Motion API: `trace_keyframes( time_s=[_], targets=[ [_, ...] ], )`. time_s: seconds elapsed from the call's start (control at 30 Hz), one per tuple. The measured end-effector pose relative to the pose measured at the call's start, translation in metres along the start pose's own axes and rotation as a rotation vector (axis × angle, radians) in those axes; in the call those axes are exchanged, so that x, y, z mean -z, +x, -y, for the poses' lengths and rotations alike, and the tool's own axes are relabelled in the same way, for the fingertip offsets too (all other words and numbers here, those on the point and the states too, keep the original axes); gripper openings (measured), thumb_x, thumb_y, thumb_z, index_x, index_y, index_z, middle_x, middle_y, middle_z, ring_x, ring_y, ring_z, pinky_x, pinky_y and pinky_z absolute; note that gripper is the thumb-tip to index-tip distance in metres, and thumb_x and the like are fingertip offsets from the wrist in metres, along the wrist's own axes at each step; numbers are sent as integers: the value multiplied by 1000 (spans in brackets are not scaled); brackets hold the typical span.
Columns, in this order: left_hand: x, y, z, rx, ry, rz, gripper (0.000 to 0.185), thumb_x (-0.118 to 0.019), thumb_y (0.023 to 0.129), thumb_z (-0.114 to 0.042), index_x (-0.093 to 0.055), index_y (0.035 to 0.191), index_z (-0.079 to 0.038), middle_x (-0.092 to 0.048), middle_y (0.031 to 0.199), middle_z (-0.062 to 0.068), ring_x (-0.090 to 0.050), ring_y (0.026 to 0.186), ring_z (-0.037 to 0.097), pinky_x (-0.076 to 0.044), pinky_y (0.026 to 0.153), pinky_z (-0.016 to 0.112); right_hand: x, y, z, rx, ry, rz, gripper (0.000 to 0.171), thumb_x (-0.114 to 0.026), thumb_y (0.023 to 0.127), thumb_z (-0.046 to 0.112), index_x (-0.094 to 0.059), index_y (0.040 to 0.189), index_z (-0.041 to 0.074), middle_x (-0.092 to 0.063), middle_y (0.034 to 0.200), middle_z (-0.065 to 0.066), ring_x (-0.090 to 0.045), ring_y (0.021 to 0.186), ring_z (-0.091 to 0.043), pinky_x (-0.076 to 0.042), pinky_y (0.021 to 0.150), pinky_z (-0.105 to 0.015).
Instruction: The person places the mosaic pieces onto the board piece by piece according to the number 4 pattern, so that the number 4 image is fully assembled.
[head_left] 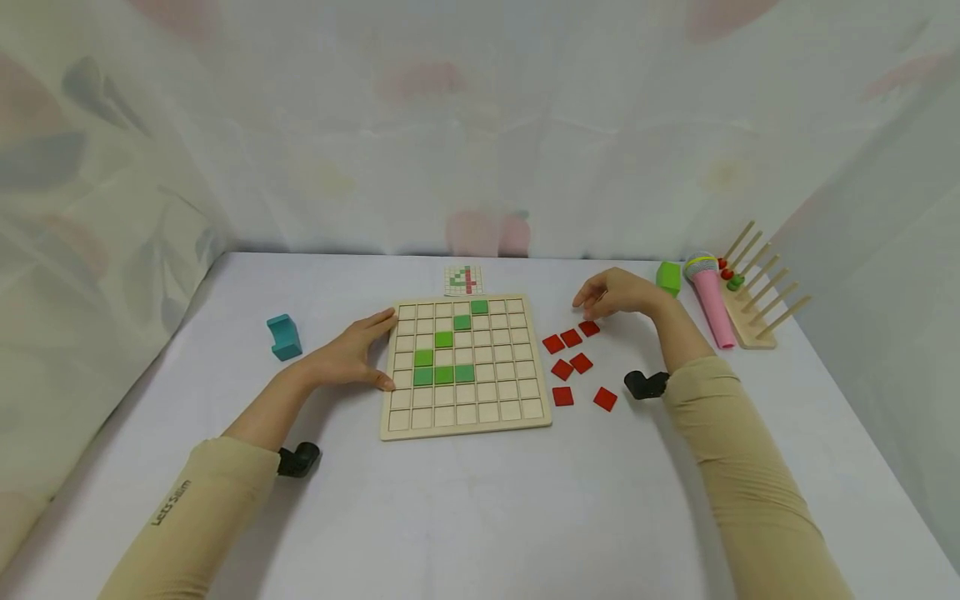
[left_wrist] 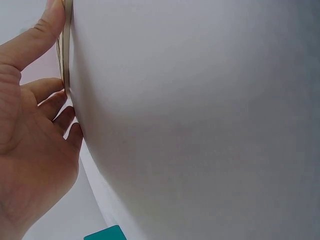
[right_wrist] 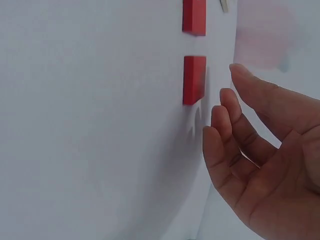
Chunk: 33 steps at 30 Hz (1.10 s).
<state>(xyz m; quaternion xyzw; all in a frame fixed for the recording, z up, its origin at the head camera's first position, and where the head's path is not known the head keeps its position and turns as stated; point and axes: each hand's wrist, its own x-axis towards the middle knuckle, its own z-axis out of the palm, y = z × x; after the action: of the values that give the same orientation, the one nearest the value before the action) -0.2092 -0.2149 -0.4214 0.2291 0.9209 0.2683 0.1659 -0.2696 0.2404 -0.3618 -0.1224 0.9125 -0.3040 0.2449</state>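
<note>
A wooden grid board (head_left: 486,414) lies on the table, with several green tiles (head_left: 444,375) set in its cells in a slanted line and a short row. My left hand (head_left: 347,357) rests against the board's left edge, thumb and fingers spread along it; the left wrist view shows them touching the board's side (left_wrist: 68,45). To the right of the board lie several loose red tiles (head_left: 562,396). Over the farthest red tile (head_left: 590,328) hovers my right hand (head_left: 626,292), fingers loosely bent and holding nothing. The right wrist view shows a gap between its fingertips and a red tile (right_wrist: 193,80).
Behind the board lies a small pattern card (head_left: 459,281) with green and red squares. A teal block (head_left: 283,337) sits at the left. On the far right are a green block (head_left: 668,278), a pink toy microphone (head_left: 712,304) and a wooden peg stand (head_left: 756,335) with small beads.
</note>
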Motion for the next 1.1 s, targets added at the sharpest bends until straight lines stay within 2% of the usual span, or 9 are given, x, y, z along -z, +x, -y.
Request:
trace_keyframes(
  time_s=[0.27, 0.5, 0.67, 0.87, 1.1],
  targets=[
    [0, 0, -1, 1, 5, 0, 119, -89, 69, -36, -17, 156, 2, -8, 167, 21, -10, 153, 47, -16, 123, 62, 3, -2, -10, -2, -13, 62, 41, -72, 79, 3, -67, 121, 3, -64, 112, -13, -55, 103, -22, -46, 80, -24],
    [0, 0, -2, 10, -3, 1, 118, -89, 69, -35, -18, 157, 0, -8, 168, 19, -10, 153, 46, -15, 123, 61, 1, -2, -12, 24, 28, 91, 47, -78, 74, -3, -66, 119, -1, -55, 101, -9, -48, 98, -22, -42, 79, -24],
    [-1, 0, -2, 4, -1, -2, 119, -89, 69, -36, -18, 157, 2, -9, 167, 20, -10, 153, 47, -15, 123, 62, -1, -2, -14, 50, 18, 110, 45, -76, 75, -3, -66, 118, -1, -51, 97, -8, -47, 95, -22, -42, 78, -25],
    [-2, 1, 0, 13, -2, 1, 118, -88, 70, -36, -17, 157, 1, -8, 168, 19, -10, 153, 46, -15, 123, 62, -5, -4, -16, 44, 15, 96, 37, -75, 78, -1, -68, 114, 1, -51, 94, -8, -45, 96, -23, -41, 78, -28],
    [0, 0, -1, 22, -1, 2, 118, -89, 69, -32, -17, 157, 1, -8, 168, 18, -9, 154, 45, -15, 124, 61, -9, -8, -16, 46, 1, 66, 34, -76, 78, 3, -70, 111, 4, -56, 99, -9, -46, 100, -24, -41, 80, -29]
  ],
)
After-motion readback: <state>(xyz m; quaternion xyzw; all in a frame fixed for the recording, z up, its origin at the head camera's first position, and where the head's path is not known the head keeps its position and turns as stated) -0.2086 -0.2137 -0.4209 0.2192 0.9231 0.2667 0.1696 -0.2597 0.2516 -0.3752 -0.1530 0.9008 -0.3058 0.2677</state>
